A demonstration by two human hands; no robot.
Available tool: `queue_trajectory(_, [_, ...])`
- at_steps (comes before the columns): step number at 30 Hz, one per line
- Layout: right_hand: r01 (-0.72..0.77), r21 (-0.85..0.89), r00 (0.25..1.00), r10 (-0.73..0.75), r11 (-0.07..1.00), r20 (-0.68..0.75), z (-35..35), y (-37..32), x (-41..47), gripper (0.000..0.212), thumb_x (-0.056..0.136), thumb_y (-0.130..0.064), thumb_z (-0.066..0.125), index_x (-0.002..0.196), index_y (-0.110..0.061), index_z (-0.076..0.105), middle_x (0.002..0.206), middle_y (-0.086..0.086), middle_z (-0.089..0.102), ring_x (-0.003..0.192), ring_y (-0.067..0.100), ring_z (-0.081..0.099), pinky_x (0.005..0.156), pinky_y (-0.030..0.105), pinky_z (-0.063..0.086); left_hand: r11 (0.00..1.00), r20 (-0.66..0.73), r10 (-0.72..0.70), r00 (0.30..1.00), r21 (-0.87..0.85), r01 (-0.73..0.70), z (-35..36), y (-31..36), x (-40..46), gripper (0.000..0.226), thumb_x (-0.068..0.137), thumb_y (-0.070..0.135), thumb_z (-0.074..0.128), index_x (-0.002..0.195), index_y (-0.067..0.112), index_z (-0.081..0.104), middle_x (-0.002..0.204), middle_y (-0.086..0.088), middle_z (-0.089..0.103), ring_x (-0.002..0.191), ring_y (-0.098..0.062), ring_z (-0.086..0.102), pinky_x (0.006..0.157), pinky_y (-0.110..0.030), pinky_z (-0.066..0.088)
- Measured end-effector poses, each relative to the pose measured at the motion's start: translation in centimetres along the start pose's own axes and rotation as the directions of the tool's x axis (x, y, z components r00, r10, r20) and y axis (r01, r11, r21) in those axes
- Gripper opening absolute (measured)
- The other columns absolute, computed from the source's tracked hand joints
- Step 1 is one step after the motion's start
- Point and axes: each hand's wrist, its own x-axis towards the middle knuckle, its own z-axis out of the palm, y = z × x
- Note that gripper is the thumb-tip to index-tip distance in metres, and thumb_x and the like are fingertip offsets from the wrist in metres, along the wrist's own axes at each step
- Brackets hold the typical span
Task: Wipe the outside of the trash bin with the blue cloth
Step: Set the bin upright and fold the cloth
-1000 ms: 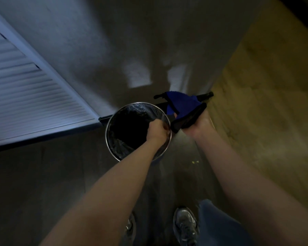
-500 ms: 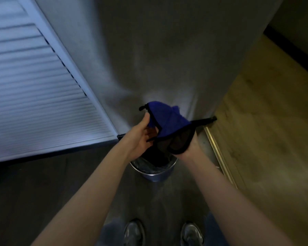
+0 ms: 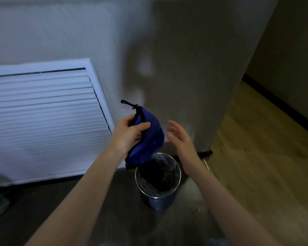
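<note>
- The left hand (image 3: 130, 134) is gripping the blue cloth (image 3: 147, 137) by its dark-trimmed edge, thumb laid across the front and fingers tucked behind, so the fabric is hanging down in a loose fold rather than bunched in the palm.
- That hold looks like a way of sorting the cloth out: it is dangling free in the air above the far rim of the trash bin (image 3: 158, 176), not touching the metal as far as I can tell.
- The right hand (image 3: 180, 139) is hovering just beside the cloth with fingers spread and relaxed, grasping nothing — probably waiting to catch the hanging side and flatten it into a wiping pad.
- The bin is standing upright on the dark floor (image 3: 52, 210), close to the foot of the wall (image 3: 185, 68), its liner (image 3: 149, 185) folded inside the shiny rim.
- It is sitting near the lower right corner of the white louvred panel (image 3: 43, 121), with the wooden flooring (image 3: 265, 157) off to the right.
- Judging from this, no wiping is happening yet; the outer side of the bin is sitting well below both hands, so they will need to drop down to it.
</note>
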Motion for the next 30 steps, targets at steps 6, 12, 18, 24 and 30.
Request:
queue_trajectory(6, [0.192, -0.054, 0.975, -0.184, 0.98, 0.125, 3.3, -6.0, -1.2, 0.037, 0.085, -0.019, 0.062, 0.12, -0.02, 0.051, 0.115, 0.003, 0.058, 0.104, 0.012, 0.057, 0.084, 0.021, 0.051, 0.997, 0.055, 0.078, 0.995, -0.022, -0.077, 0.8, 4.5, -2.0, 0.026, 0.085, 0.008, 0.057, 0.11, -0.002, 0.059, 0.104, -0.019, 0.066, 0.093, -0.029, 0.065, 0.084, -0.037, 0.054])
queue_trajectory(12, [0.093, 0.109, 0.982, -0.109, 0.99, 0.153, 3.7, -8.2, -2.0, 0.016, 0.088, -0.01, 0.055, 0.102, -0.015, 0.063, 0.099, 0.007, 0.068, 0.092, 0.021, 0.065, 0.082, 0.032, 0.051, 0.992, -0.025, 0.122, 0.992, -0.02, -0.122, 0.4, 7.8, -3.2, 0.017, 0.092, 0.012, 0.047, 0.101, 0.004, 0.059, 0.08, -0.009, 0.061, 0.064, -0.013, 0.058, 0.054, -0.016, 0.051])
queue_trajectory(18, [-0.158, 0.333, 0.957, 0.061, 0.929, 0.284, 2.7, -10.7, -2.5, 0.018, 0.092, -0.011, 0.048, 0.099, -0.005, 0.064, 0.092, 0.006, 0.069, 0.084, 0.017, 0.067, 0.075, 0.028, 0.054, 0.969, -0.079, -0.032, 0.996, -0.245, 0.012, -2.4, 10.8, -3.0, 0.016, 0.089, 0.031, 0.051, 0.093, 0.02, 0.061, 0.089, 0.003, 0.065, 0.081, -0.013, 0.06, 0.064, -0.027, 0.048])
queue_trajectory(24, [-0.103, 0.317, 0.972, 0.027, 0.943, 0.235, 2.3, -13.7, -2.5, 0.018, 0.093, -0.013, 0.047, 0.097, -0.011, 0.064, 0.085, 0.002, 0.066, 0.078, 0.014, 0.063, 0.071, 0.026, 0.05, 0.915, 0.146, -0.241, 0.959, -0.295, 0.275, -3.0, 9.5, -3.6, 0.052, 0.081, 0.065, 0.042, 0.077, 0.017, 0.062, 0.067, 0.0, 0.06, 0.06, -0.012, 0.057, 0.051, -0.021, 0.047])
queue_trajectory(30, [-0.151, 0.249, 0.966, 0.09, 0.957, 0.242, 0.6, -14.8, -1.3, 0.023, 0.091, -0.012, 0.052, 0.112, -0.015, 0.06, 0.097, 0.006, 0.063, 0.092, 0.022, 0.06, 0.083, 0.036, 0.048, 0.879, 0.442, -0.099, 0.892, -0.381, 0.286, -2.7, 6.7, -5.4, 0.025, 0.08, 0.033, 0.056, 0.091, 0.02, 0.074, 0.088, -0.006, 0.074, 0.079, -0.016, 0.072, 0.063, -0.024, 0.057])
